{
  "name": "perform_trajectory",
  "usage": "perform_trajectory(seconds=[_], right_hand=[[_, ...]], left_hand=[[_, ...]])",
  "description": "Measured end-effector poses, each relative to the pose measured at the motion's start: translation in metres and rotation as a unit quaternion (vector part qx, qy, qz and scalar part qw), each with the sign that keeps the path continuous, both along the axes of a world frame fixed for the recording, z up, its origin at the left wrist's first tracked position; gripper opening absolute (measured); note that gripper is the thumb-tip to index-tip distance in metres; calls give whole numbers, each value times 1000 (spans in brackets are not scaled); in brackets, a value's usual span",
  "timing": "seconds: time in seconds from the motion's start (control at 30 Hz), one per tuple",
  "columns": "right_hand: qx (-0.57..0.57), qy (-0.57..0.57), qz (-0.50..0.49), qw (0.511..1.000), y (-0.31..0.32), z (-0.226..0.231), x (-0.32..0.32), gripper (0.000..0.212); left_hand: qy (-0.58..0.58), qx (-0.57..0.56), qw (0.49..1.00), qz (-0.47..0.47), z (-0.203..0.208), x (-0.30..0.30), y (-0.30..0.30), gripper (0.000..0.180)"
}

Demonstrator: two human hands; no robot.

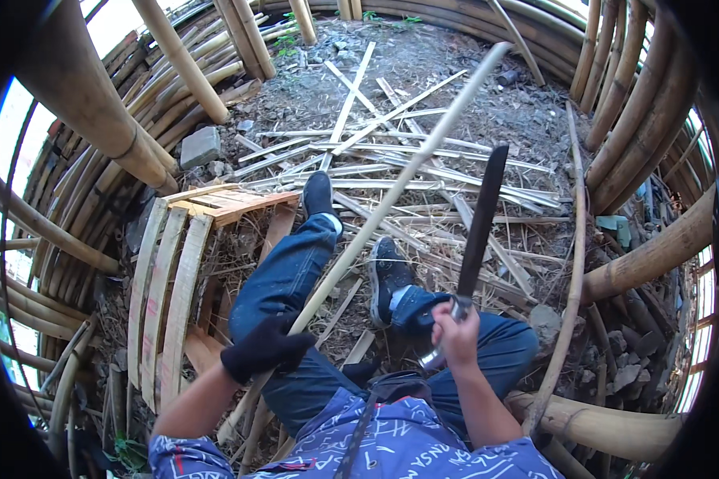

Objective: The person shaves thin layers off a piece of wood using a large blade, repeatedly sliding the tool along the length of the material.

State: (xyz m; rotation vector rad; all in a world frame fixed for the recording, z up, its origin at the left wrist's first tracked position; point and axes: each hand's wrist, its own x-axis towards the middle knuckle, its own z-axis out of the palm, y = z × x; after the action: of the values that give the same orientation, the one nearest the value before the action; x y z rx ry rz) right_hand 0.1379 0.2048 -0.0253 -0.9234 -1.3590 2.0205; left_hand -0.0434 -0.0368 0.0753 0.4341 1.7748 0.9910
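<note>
My left hand (268, 350), in a black glove, is closed around a long pale bamboo strip (391, 191). The strip slants from beside my left hip up to the far right, passing over my left leg. Bare, my right hand (455, 329) grips the handle of a machete (482, 223). Its long dark blade points up and away, tilted slightly right, apart from the strip. The lower end of the handle shows below my fist. Both hands are above my lap, with my legs bent in front of me.
Several split bamboo strips (391, 148) lie crisscrossed on the ground ahead. A wooden crate (168, 287) stands at my left, with a grey block (200, 147) beyond it. Thick bamboo poles (112, 88) lean at the left; more poles (647, 104) rise at the right. Rubble (623, 367) lies at the lower right.
</note>
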Motion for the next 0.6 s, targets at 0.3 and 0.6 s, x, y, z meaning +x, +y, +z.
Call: perform_trajectory(seconds=[0.3, 0.6], right_hand=[[218, -167, -15, 961, -10, -60, 63, 24], [293, -147, 127, 936, 2, -75, -13, 33]], left_hand=[[196, -35, 975, 95, -72, 79, -60, 21], [273, 14, 957, -92, -86, 82, -33, 20]])
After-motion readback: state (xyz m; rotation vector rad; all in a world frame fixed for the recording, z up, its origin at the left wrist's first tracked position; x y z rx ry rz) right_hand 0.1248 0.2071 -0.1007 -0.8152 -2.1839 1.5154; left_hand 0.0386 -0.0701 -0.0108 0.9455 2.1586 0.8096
